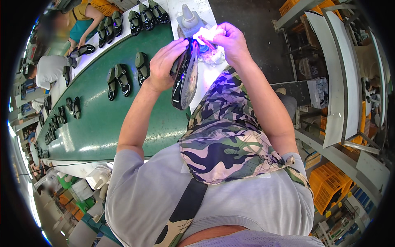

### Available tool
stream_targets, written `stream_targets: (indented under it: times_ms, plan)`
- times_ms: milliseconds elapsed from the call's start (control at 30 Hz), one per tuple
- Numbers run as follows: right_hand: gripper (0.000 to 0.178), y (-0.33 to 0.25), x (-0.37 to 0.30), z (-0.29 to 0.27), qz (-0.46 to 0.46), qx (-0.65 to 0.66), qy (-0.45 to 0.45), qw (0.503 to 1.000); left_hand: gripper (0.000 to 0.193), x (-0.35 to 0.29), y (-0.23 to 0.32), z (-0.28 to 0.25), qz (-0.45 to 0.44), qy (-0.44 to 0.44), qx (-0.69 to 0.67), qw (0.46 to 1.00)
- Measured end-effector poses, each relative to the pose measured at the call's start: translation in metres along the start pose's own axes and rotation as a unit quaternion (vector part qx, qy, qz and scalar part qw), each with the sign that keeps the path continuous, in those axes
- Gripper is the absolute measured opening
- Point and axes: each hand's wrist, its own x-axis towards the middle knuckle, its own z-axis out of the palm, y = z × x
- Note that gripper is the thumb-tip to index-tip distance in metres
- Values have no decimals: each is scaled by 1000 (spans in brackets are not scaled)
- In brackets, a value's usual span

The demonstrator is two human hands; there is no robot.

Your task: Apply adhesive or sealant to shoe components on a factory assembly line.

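My left hand [165, 64] is closed around a glossy black shoe [179, 91], tilted with its sole facing right. Pinched in my right hand [232, 44] is a crumpled white cloth or tissue [204, 36], held close against the shoe's upper end. Violet light glares over the cloth and my fingertips, so the exact contact there is hard to make out. Just beyond my hands stands a grey container with a cone-shaped top [188, 17]. Clear crumpled plastic [214, 57] lies beneath the cloth, on the white table edge.
Several black shoes [147, 18] line the white ledge, and more shoes [122, 78] sit on the green surface [154, 119] to my left. Two people [52, 70] work along the far left side. Metal racks [325, 78] and an orange crate [331, 185] stand on the right.
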Motion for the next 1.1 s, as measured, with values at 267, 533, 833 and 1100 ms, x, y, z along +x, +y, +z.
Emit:
stream_targets:
  times_ms: [267,533,833,1100]
  plan:
    - [15,-29,-20,8,38,58,-42,997,58,-4,-8,14,-63,-15,-5,998]
    - [15,-61,-23,0,-22,-85,-68,994,69,-2,-1,22,-186,-103,2,977]
    - [17,-66,-10,-10,-112,-138,-2,984,53,23,1,16,-365,-328,-106,865]
    - [18,-43,3,-33,-155,-173,26,972,68,17,-15,26,-416,-393,-290,767]
